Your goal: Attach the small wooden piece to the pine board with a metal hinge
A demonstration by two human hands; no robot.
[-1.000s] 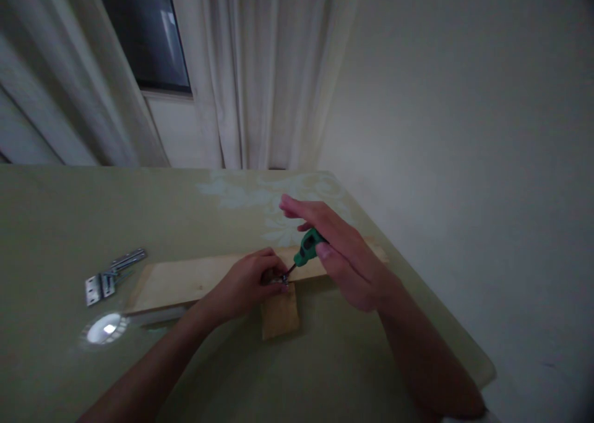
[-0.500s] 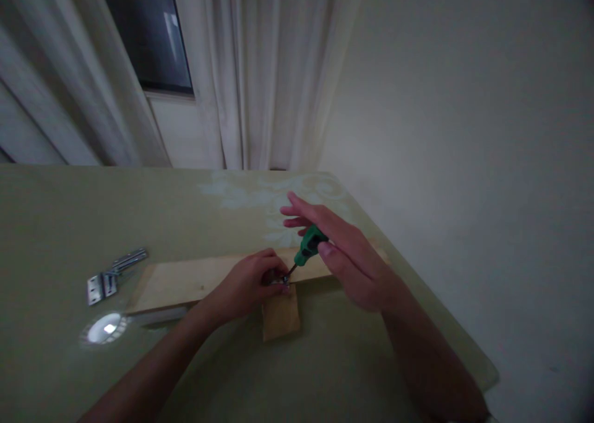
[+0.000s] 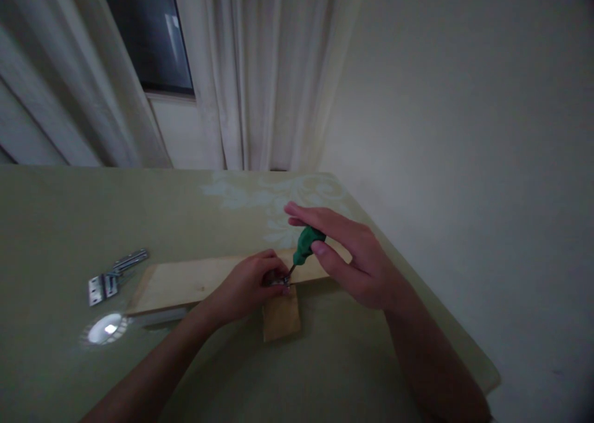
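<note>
My right hand (image 3: 355,259) has its thumb and fingers around the green handle of a screwdriver (image 3: 307,245). Its shaft slants down and left to a small shiny metal hinge (image 3: 284,281). The fingers of my left hand (image 3: 253,281) are closed on that hinge, hiding most of it. Beneath them runs a long pale wooden board (image 3: 180,279), lying across the table. A short brown wooden piece (image 3: 281,318) juts from the board's near edge, just under the hinge. The screwdriver's tip is too small to make out against the metal.
Several loose metal hinges (image 3: 104,286) lie left of the board on the green-covered table (image 3: 185,219). A bright round light reflection shows near them. Pale curtains (image 3: 260,70) hang behind the far edge, and a plain wall (image 3: 464,132) stands along the right side.
My right hand has turned about the screwdriver, its fingers coming closer together and its thumb shifting left along the handle. My left hand, the hinge and the wood stay in place.
</note>
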